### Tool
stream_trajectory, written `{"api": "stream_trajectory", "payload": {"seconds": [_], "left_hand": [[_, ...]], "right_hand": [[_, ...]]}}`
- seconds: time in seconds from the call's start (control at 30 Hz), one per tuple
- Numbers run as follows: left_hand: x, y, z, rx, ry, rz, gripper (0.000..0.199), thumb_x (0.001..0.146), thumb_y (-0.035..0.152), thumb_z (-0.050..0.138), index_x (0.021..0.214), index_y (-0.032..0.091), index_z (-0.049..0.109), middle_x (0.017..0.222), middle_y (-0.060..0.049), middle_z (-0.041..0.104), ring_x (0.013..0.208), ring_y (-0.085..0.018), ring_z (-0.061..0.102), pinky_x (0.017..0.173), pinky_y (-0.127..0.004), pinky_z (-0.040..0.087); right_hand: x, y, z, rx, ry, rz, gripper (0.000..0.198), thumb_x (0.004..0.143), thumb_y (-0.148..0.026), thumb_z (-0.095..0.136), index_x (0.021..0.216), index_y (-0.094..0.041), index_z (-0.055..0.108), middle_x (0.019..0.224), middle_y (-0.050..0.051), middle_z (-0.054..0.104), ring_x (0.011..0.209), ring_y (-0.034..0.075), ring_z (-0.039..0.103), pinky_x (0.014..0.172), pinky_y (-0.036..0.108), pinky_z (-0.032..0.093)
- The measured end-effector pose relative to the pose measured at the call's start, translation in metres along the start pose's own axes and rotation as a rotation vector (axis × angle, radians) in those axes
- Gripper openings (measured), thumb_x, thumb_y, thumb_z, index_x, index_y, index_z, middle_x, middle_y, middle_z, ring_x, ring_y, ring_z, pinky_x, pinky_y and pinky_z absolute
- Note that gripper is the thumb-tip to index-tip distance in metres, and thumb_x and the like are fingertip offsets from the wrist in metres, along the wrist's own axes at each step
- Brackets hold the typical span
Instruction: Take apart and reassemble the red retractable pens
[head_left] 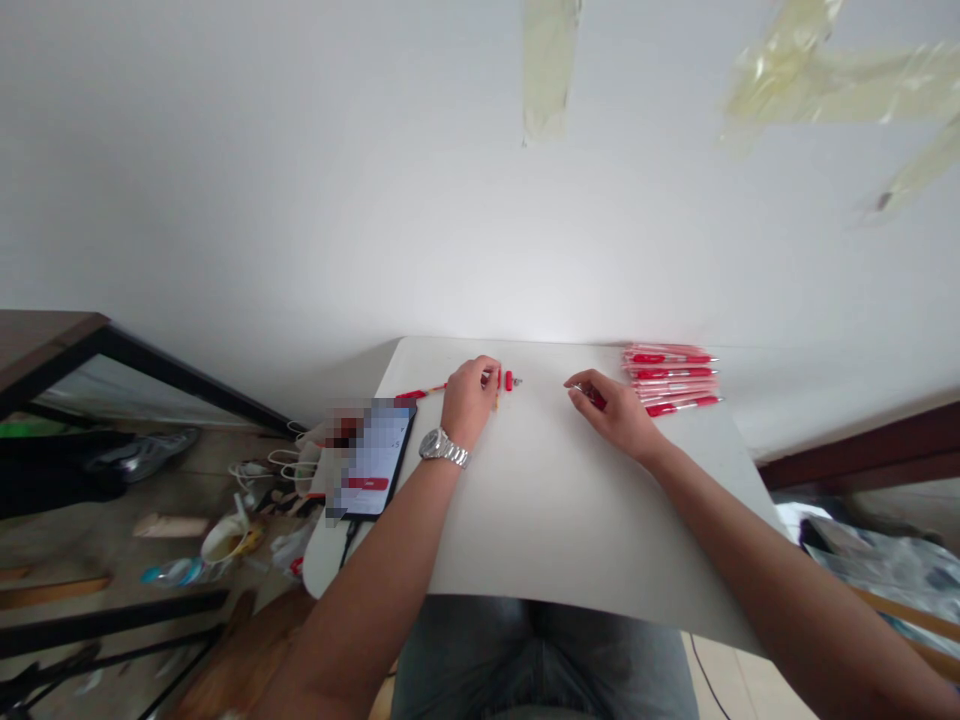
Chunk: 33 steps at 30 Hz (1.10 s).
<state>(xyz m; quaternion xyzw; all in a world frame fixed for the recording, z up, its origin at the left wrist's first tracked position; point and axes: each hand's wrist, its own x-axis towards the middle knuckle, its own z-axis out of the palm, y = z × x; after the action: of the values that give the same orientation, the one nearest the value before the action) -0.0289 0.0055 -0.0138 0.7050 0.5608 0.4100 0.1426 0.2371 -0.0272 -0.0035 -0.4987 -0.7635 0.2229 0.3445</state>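
My left hand (472, 395), with a metal watch on its wrist, is at the far part of the white table (540, 520). Its fingers are pinched together around small red pieces, partly hidden by the hand. Just right of the fingertips lie a short red pen part (509, 381) and a small metal spring-like piece (518, 382). A thin red-and-yellow pen refill (427, 391) reaches out left of that hand. My right hand (611, 410) is closed on a slim pen part (598, 399), metallic at its tip and red behind; the palm covers most of it.
A pile of red pens (671, 375) lies at the table's far right. A phone (371, 465), partly pixelated, lies at the left edge with a cable. The wall (450, 200) stands directly behind the table. A bottle (176, 572) and cup (225, 540) are on the floor at left.
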Motion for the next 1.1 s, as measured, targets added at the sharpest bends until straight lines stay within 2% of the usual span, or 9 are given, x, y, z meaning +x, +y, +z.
{"api": "stream_trajectory", "payload": {"seconds": [0.2, 0.33, 0.47, 0.67, 0.77, 0.97, 1.1], "left_hand": [[0.0, 0.009, -0.003, -0.007, 0.127, 0.04, 0.011, 0.099, 0.022, 0.061, 0.105, 0.022, 0.07, 0.097, -0.005, 0.07, 0.08, -0.016, 0.067, 0.078, -0.031, 0.056], [0.0, 0.017, -0.004, -0.039, 0.139, 0.073, 0.012, 0.099, 0.023, 0.06, 0.106, 0.022, 0.07, 0.099, -0.005, 0.068, 0.083, -0.016, 0.066, 0.076, -0.03, 0.055], [-0.002, 0.022, -0.004, -0.043, 0.134, 0.105, 0.013, 0.1, 0.021, 0.059, 0.106, 0.022, 0.07, 0.099, -0.005, 0.068, 0.084, -0.016, 0.065, 0.079, -0.031, 0.054], [-0.005, 0.026, 0.0, -0.094, 0.049, 0.208, 0.017, 0.099, 0.019, 0.058, 0.113, 0.022, 0.068, 0.097, -0.004, 0.067, 0.086, -0.016, 0.063, 0.083, -0.032, 0.053], [-0.007, 0.028, 0.004, -0.12, -0.006, 0.243, 0.016, 0.1, 0.021, 0.059, 0.113, 0.022, 0.068, 0.097, -0.004, 0.067, 0.085, -0.016, 0.062, 0.083, -0.031, 0.053], [-0.011, 0.033, 0.007, -0.186, -0.084, 0.283, 0.014, 0.1, 0.021, 0.061, 0.112, 0.022, 0.067, 0.101, -0.004, 0.069, 0.087, -0.015, 0.063, 0.082, -0.029, 0.054], [-0.013, 0.035, 0.009, -0.217, -0.134, 0.311, 0.013, 0.098, 0.025, 0.065, 0.111, 0.022, 0.067, 0.102, -0.004, 0.068, 0.089, -0.015, 0.065, 0.086, -0.031, 0.057]], "right_hand": [[0.0, 0.001, 0.0, -0.004, 0.007, -0.011, 0.026, 0.101, -0.04, 0.055, 0.115, -0.021, 0.068, 0.081, 0.002, 0.067, 0.069, 0.015, 0.059, 0.066, 0.028, 0.045], [0.001, 0.002, 0.0, -0.007, 0.011, -0.034, 0.026, 0.1, -0.034, 0.055, 0.119, -0.021, 0.069, 0.088, 0.004, 0.071, 0.073, 0.017, 0.063, 0.07, 0.03, 0.048], [0.002, 0.004, 0.0, 0.012, 0.017, -0.095, 0.029, 0.099, -0.026, 0.054, 0.123, -0.022, 0.069, 0.098, 0.007, 0.073, 0.085, 0.02, 0.069, 0.076, 0.032, 0.053], [0.003, 0.006, 0.002, 0.01, 0.026, -0.143, 0.038, 0.095, -0.017, 0.053, 0.13, -0.023, 0.068, 0.101, 0.008, 0.073, 0.088, 0.021, 0.071, 0.079, 0.034, 0.056], [0.002, 0.007, 0.004, 0.025, 0.034, -0.125, 0.04, 0.093, -0.016, 0.056, 0.13, -0.024, 0.067, 0.104, 0.007, 0.076, 0.089, 0.02, 0.072, 0.08, 0.034, 0.057], [0.0, 0.006, 0.007, 0.08, 0.018, -0.052, 0.024, 0.091, -0.021, 0.063, 0.115, -0.026, 0.064, 0.106, 0.003, 0.078, 0.085, 0.018, 0.072, 0.076, 0.031, 0.056], [-0.001, 0.004, 0.007, 0.096, 0.009, -0.07, 0.019, 0.092, -0.024, 0.063, 0.111, -0.026, 0.064, 0.105, 0.002, 0.077, 0.088, 0.017, 0.073, 0.079, 0.03, 0.057]]}}
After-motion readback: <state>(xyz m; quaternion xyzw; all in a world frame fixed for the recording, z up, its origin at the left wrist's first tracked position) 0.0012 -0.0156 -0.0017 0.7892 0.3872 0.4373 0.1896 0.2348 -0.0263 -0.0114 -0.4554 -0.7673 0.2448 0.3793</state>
